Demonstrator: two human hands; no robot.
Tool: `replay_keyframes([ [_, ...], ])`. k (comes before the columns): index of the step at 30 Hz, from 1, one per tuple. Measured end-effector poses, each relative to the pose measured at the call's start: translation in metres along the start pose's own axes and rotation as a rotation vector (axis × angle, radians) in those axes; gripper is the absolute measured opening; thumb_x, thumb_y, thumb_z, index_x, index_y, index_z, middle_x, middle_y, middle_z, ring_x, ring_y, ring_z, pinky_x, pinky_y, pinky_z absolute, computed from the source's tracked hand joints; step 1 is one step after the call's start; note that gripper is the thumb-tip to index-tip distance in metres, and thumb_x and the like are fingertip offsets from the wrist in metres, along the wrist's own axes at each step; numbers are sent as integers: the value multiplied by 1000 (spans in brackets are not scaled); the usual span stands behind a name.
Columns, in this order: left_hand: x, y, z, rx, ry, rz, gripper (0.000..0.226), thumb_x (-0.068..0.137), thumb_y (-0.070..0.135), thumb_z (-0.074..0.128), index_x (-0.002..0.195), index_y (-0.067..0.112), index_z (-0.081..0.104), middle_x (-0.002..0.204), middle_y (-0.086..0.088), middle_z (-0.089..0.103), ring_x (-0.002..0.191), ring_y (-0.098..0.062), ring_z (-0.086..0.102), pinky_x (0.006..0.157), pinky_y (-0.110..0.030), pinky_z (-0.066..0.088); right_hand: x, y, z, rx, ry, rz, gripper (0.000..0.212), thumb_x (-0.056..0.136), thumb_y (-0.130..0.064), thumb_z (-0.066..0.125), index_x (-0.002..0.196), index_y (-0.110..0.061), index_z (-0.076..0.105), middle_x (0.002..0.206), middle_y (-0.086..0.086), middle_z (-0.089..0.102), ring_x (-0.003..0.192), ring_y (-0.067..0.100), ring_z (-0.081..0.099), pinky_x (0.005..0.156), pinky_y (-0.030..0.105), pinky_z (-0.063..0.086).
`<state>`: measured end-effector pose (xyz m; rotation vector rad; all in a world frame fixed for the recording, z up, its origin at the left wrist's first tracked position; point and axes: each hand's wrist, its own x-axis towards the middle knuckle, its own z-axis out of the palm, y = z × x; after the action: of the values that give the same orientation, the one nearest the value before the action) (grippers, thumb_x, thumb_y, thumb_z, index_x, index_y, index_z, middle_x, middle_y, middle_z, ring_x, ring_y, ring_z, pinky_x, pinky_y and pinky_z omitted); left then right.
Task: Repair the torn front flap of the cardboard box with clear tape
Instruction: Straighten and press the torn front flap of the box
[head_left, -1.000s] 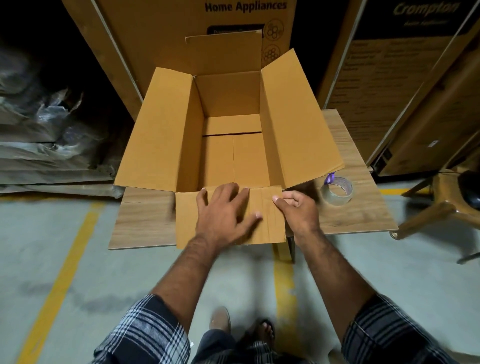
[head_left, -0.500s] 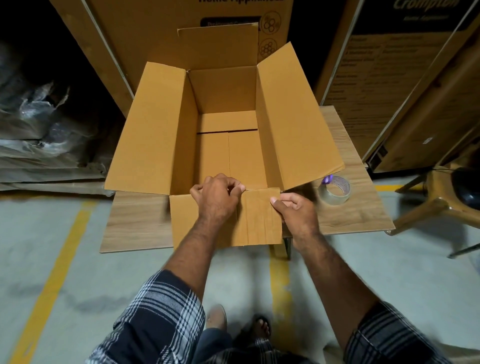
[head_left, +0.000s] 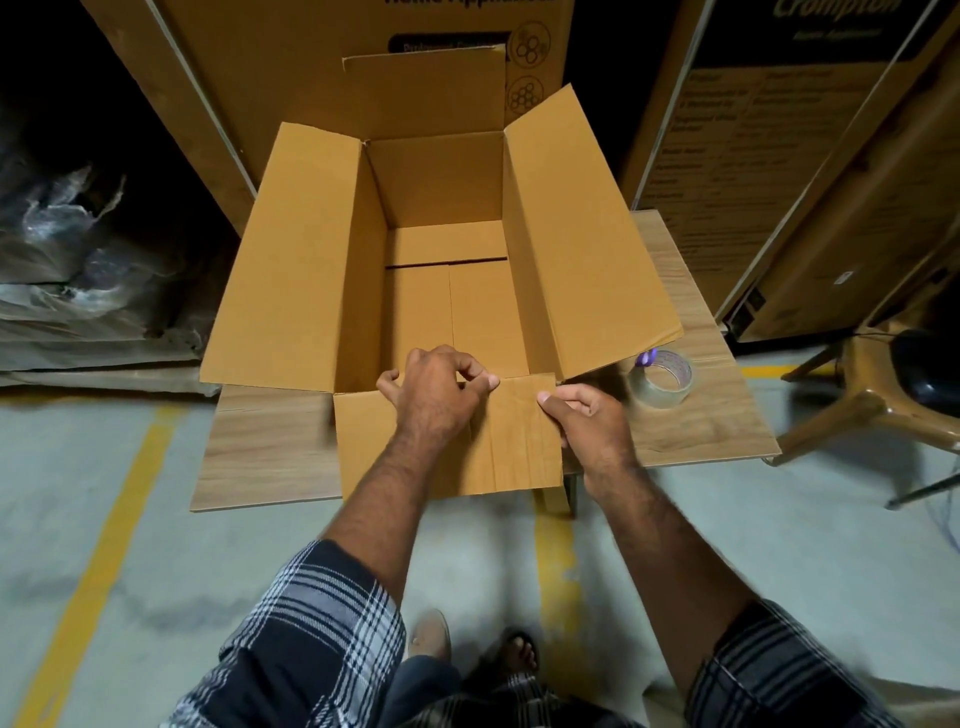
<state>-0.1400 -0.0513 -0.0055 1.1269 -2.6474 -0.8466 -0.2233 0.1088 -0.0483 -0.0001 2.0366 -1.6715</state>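
Observation:
An open brown cardboard box stands on a small wooden table, all its flaps spread out. Its front flap hangs toward me over the table's near edge. My left hand rests on the flap's fold line, fingers curled and pinching at the top edge near the middle. My right hand grips the flap's right edge between thumb and fingers. A roll of clear tape with a purple tab lies on the table to the right of the box, beyond my right hand.
Tall printed appliance cartons stand behind and to the right of the table. Crumpled plastic sheeting lies at the left. A wooden chair with a dark object on it stands at the right. Yellow lines mark the concrete floor.
My left hand went from lying flat on the flap to curling its fingers at the fold line. My right hand stays on the flap's right edge.

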Motion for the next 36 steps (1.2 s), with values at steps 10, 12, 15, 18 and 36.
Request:
replay_keyframes([
  [10, -74, -153, -64, -247, 275, 35, 64, 84, -9, 53, 128, 37, 59, 106, -3, 67, 98, -25, 63, 79, -40, 54, -21, -1, -39, -400, -278, -402, 56, 85, 11, 53, 115, -34, 67, 108, -7, 73, 99, 5, 69, 76, 18, 55],
  [12, -79, -173, -76, -89, 50, 94, 78, 83, -14, 59, 137, 42, 52, 102, 5, 70, 96, -17, 64, 75, -31, 49, -22, -10, -42, -469, -306, -469, 58, 85, 10, 61, 120, -34, 70, 117, -17, 71, 106, -4, 66, 87, 13, 55],
  [15, -72, -176, -88, -32, -46, 177, 64, 88, 4, 74, 137, 41, 56, 98, 14, 72, 95, -1, 65, 81, -31, 51, -22, -23, -43, -466, -286, -561, 47, 85, 5, 73, 116, -30, 74, 113, -23, 72, 104, -11, 66, 94, 8, 49],
  [18, -57, -166, -103, -209, 37, 235, 36, 91, 7, 73, 117, 32, 73, 100, 10, 72, 89, -6, 64, 77, -27, 53, -19, -31, -45, -516, -248, -576, 43, 88, 9, 66, 114, -24, 76, 103, -13, 70, 91, -9, 65, 81, 1, 45],
  [36, 21, -109, -86, -242, 161, -91, 27, 82, 18, 85, 106, 11, 75, 92, 1, 73, 86, -16, 70, 84, -33, 62, 3, -55, 25, -821, 217, -410, 32, 90, -21, 76, 121, -16, 72, 109, 4, 75, 97, 21, 70, 92, 34, 58],
])
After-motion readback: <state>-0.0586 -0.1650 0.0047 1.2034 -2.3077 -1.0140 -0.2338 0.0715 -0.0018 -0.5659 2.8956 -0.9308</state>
